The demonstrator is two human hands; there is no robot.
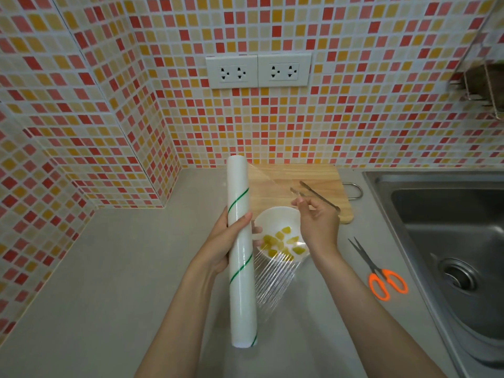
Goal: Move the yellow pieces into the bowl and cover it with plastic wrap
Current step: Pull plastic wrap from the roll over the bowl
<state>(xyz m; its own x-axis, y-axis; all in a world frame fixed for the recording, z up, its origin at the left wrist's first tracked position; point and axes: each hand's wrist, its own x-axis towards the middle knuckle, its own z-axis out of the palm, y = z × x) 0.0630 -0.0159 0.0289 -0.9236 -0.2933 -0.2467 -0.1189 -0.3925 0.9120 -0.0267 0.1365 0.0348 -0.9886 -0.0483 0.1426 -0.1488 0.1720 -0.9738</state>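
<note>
A white bowl stands on the grey counter with several yellow pieces inside. My left hand grips a long white roll of plastic wrap with green stripes, held almost upright to the left of the bowl. A clear sheet of wrap stretches from the roll over the bowl. My right hand pinches the sheet's free edge at the bowl's right side.
A wooden cutting board lies behind the bowl with metal tongs on it. Orange-handled scissors lie on the counter to the right, beside a steel sink. Tiled walls enclose the corner.
</note>
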